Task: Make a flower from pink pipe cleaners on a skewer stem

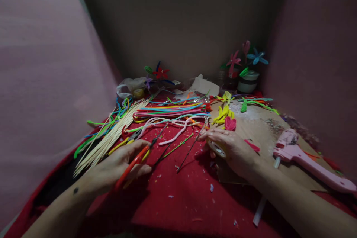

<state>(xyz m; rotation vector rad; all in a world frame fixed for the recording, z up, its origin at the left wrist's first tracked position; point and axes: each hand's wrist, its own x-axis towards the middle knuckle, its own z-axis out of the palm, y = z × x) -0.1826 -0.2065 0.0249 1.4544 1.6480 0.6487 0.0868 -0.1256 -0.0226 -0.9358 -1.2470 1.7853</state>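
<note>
My left hand (126, 158) is closed around a pair of pliers with orange-and-yellow handles (135, 165), whose dark jaws point up and to the right. Beside its fingers lies a second tool with yellow handles (118, 145) and grey jaws. A roll of tape (216, 148) is gripped in my right hand (228, 145), palm turned inward over the cardboard's left edge. Close to those fingertips a thin dark stick (189, 152) slants down across the red cloth; whether they touch it I cannot tell. A green pipe cleaner (178, 145) lies between my hands.
Wooden skewers (111, 137) and bundled pipe cleaners (173, 111) lie on the red cloth (167, 208). A pink glue gun (309, 160) rests on cardboard (259, 130) at right, near yellow pipe-cleaner petals (223, 114). Pipe-cleaner flowers (256, 56) stand in a jar (248, 82) behind.
</note>
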